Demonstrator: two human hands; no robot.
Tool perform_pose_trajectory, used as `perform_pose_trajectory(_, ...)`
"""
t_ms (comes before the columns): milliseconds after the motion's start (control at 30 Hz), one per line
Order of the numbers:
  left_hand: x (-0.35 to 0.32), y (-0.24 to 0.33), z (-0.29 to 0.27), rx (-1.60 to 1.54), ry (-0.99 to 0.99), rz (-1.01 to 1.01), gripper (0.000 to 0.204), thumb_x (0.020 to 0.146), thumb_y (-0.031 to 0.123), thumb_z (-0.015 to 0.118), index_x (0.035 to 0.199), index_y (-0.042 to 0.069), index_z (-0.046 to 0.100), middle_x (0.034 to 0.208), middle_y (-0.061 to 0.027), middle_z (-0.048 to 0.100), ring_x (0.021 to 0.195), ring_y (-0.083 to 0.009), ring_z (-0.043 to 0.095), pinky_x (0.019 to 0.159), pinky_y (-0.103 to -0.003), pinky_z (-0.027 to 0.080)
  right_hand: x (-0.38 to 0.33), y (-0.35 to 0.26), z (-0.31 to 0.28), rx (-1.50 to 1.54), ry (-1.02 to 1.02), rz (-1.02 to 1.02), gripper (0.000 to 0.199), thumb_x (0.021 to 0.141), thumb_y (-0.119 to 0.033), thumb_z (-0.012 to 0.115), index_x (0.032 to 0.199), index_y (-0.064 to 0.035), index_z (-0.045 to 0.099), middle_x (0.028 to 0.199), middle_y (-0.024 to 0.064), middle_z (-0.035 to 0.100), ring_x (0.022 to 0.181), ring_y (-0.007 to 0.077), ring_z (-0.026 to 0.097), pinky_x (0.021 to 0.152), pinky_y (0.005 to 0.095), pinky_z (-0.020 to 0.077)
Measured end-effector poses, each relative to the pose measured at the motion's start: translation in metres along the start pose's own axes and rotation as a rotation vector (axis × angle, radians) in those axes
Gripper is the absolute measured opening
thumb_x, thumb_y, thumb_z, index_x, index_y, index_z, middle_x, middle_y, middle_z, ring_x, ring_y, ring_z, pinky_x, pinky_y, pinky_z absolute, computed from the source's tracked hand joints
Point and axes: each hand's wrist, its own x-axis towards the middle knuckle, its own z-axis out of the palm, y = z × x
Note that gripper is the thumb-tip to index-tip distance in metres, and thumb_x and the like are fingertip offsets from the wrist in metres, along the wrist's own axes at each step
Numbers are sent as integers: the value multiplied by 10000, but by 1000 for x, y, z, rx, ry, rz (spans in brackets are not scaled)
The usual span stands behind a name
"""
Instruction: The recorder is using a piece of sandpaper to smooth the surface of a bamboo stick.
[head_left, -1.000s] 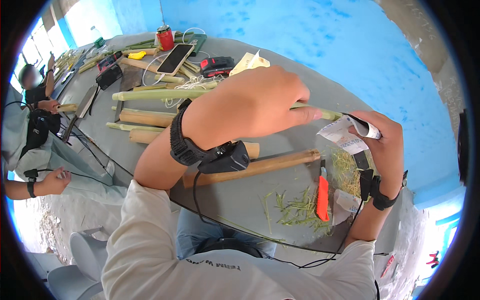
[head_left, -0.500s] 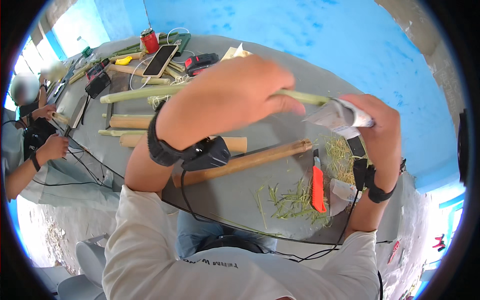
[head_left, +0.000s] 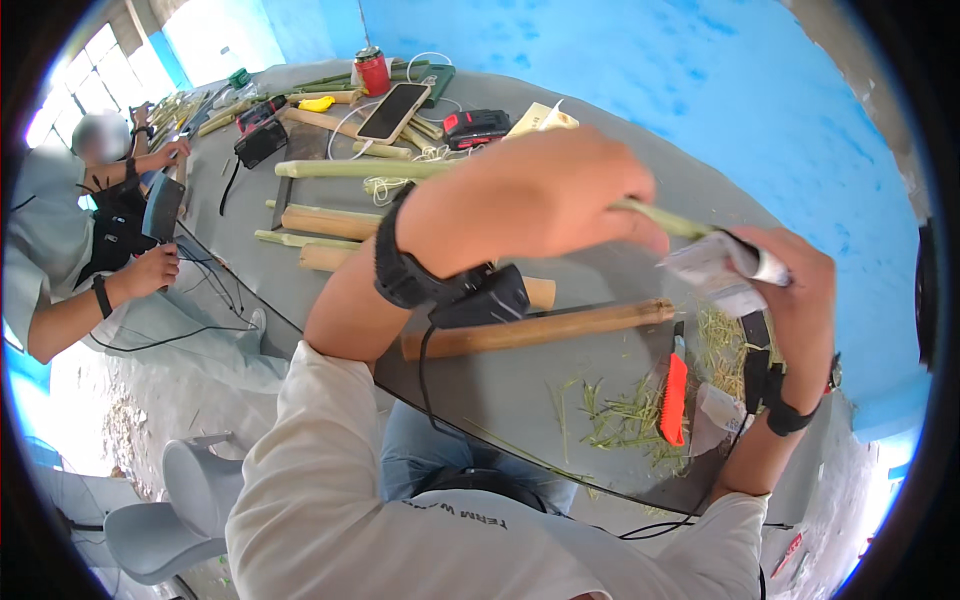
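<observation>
My left hand [head_left: 610, 195], its fingers closed, grips a slim green bamboo stick [head_left: 672, 219] above the table. My right hand [head_left: 795, 265] pinches a folded sheet of white printed paper [head_left: 715, 272] around the stick's right end. That tip is hidden inside the paper. Behind my left forearm a pale green bamboo length [head_left: 350, 169] runs out to the left; whether it is the same stick I cannot tell. Below my hands lies a brown bamboo pole [head_left: 560, 328]. An orange-handled utility knife [head_left: 673, 395] rests on the table beside green shavings [head_left: 625, 415].
A second paper piece [head_left: 722, 408] lies near the shavings. Farther back are a phone [head_left: 395, 112], a red can [head_left: 371, 72], a battery pack [head_left: 476, 128] and a cordless tool [head_left: 262, 135]. At the left, a co-worker's hand [head_left: 155, 268] holds a broad-bladed knife [head_left: 163, 208].
The view has swung, so the table's things appear farther right. My hands still grip the stick and paper, close together as before. The co-worker's arms and the broad knife have shifted.
</observation>
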Motion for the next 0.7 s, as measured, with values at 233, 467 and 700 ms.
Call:
perform_pose_trajectory(233,-5,4,-10,52,-19,37,472,944,486,705,954,13,711,714,-201,580,614,-356,524,588,-444,397,-2,-18,11,42,-18,-6,452,700,70,753,1135,-55,747,1005,147,746,891,315,710,817,337,546)
perform_pose_trajectory(467,-10,-4,-24,89,-19,-44,463,931,469,719,964,7,715,757,-219,611,650,-387,557,609,-445,427,-2,-10,1,96,94,68,388,743,56,756,1118,-39,743,971,141,740,836,271,696,764,305,535)
perform_pose_trajectory(700,-14,5,-38,70,-51,-174,478,925,493,716,962,17,717,749,-198,608,662,-354,559,628,-431,430,-5,2,-23,73,66,148,368,735,67,736,1092,-21,745,992,142,753,884,306,720,788,302,542)
